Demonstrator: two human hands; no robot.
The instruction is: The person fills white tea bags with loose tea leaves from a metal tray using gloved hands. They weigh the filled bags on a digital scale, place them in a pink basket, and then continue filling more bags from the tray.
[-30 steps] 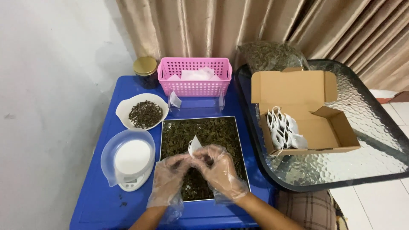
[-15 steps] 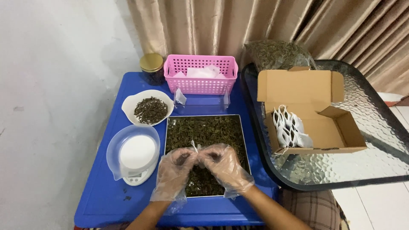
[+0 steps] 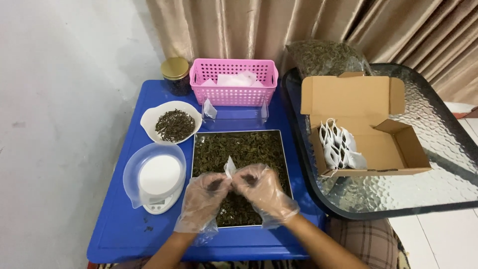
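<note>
Blue table (image 3: 119,234), low, square: carries the whole working set, everything within arm's reach of the seated person.

Metal tray (image 3: 287,164), centre: shallow and wide, spread with dark dried leaves, so loose material can be pinched up and any spill falls back in.

Left hand (image 3: 203,199), in a loose clear plastic glove: fingers curled closed, pinching one edge of the small white sachet (image 3: 229,167). Right hand (image 3: 259,188), gloved likewise: fingers closed on the opposite edge. The sachet is held upright between the two hands, just above the tray's near half, its mouth apparently pulled apart; whether leaves are already inside cannot be told.

Kitchen scale (image 3: 158,178), left of the tray, with a clear bowl-like cover tilted about it: set just beside the left hand.

White bowl (image 3: 172,122), behind the scale: holds a small heap of the same dark leaves.

Pink basket (image 3: 233,82), at the far edge: holds white sachet stock, apart from the leaves.

Gold-lidded jar (image 3: 175,74), beside the basket, shut.

Glass table (image 3: 428,189), to the right: bears an open cardboard box (image 3: 368,124) in which white drawstring sachets (image 3: 338,147) stand in a row at its left end. A clear bag of leaves (image 3: 326,57) lies behind the box.
</note>
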